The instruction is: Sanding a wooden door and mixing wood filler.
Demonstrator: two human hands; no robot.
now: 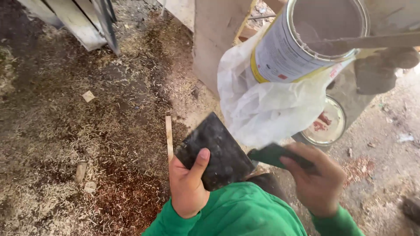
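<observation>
**Both hands on dark scraper over sawdust floor, paint can above**

Bottom centre of frame: green sleeves (245, 214) of the person, both arms coming up from the lower edge. Left hand (188, 183) at lower centre-left, grip closed on the dark scraper blade (216, 150), thumb pressed flat on its face, fingers behind. Blade is wide, blackened, smeared, tilted with one corner pointing up. Right hand (317, 177) at lower centre-right, grip closed around the dark green handle (271, 154), which runs left toward the blade; handle is blurred. Tool sits between the two hands, just above the sleeves.

Just above the blade, centre frame: white plastic bag (271, 105), crumpled, hanging beneath and around an open paint can (306, 39). Can is at upper right, tilted, white label with yellow band, pinkish-brown contents inside. A wooden stick (376, 41) lies across its rim, running off the right edge.

Right of centre, below the bag: round can lid (328, 124) lying flat, pale with red smears.

Left half of frame: floor (87, 131) covered in sawdust and shavings, reddish patches lower left. Thin wood strip (169, 135) lies just left of the blade. Small wood offcut (88, 96) further left.

Top left: pale wooden boards (74, 19) leaning. Top centre: upright pale plank (214, 39).
</observation>
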